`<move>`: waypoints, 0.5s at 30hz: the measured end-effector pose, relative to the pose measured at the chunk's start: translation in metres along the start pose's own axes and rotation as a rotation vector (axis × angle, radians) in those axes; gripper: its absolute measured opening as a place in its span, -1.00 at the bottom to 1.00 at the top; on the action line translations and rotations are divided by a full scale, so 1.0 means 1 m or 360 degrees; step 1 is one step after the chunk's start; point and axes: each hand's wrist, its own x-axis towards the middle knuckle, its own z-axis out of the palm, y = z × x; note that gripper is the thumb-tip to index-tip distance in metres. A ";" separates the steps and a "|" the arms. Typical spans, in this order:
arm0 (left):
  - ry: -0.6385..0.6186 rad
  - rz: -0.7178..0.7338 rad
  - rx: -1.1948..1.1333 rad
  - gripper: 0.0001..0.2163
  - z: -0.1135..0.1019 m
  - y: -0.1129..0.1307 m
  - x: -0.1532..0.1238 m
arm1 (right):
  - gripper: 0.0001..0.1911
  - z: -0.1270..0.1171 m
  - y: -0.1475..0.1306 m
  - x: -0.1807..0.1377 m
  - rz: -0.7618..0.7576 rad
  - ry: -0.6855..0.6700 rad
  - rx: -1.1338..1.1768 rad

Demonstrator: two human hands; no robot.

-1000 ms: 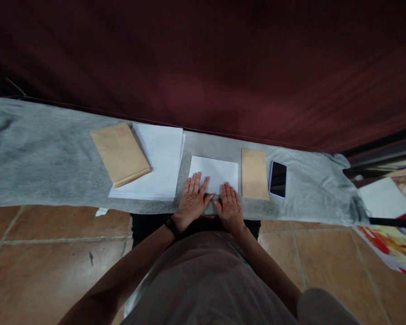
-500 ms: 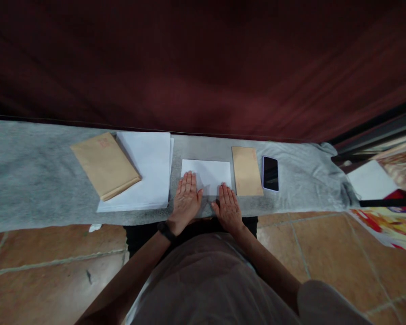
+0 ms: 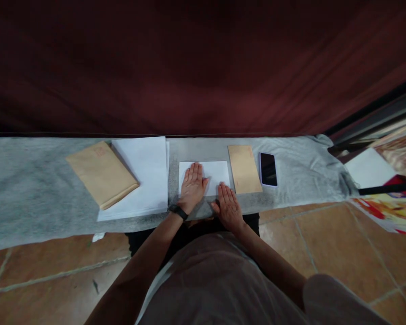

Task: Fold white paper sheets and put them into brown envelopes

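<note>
A white sheet of paper [image 3: 214, 171], seemingly folded, lies flat on the grey cloth in front of me. My left hand [image 3: 193, 184] rests palm down on its left half, fingers stretched out and covering part of it. At the near right corner, my right hand [image 3: 228, 205] lies flat with its fingertips on the paper's edge. Neither hand grips anything. Just right of the paper is a brown envelope [image 3: 245, 170], untouched.
Left of my hands, a stack of brown envelopes [image 3: 101, 174] lies partly over larger white sheets [image 3: 152, 180]. A phone [image 3: 268, 169] with a dark screen sits on the grey cloth [image 3: 301, 167] at right. Behind rises a dark red surface [image 3: 203, 76].
My left hand has slid up and right over the paper. My right hand stays at the near right corner. The camera view has tilted slightly.
</note>
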 end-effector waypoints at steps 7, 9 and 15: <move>0.0088 -0.0167 0.0043 -0.40 -0.007 -0.027 0.013 | -0.26 -0.002 -0.001 0.000 0.0011 0.0005 0.0033; 0.0115 -0.0203 0.0050 -0.40 -0.009 -0.029 0.010 | -0.30 -0.003 0.000 0.001 0.0025 0.0007 0.0076; 0.0104 0.0008 0.0018 -0.43 -0.010 -0.008 -0.016 | -0.41 -0.008 0.008 0.027 0.0053 0.0010 0.0302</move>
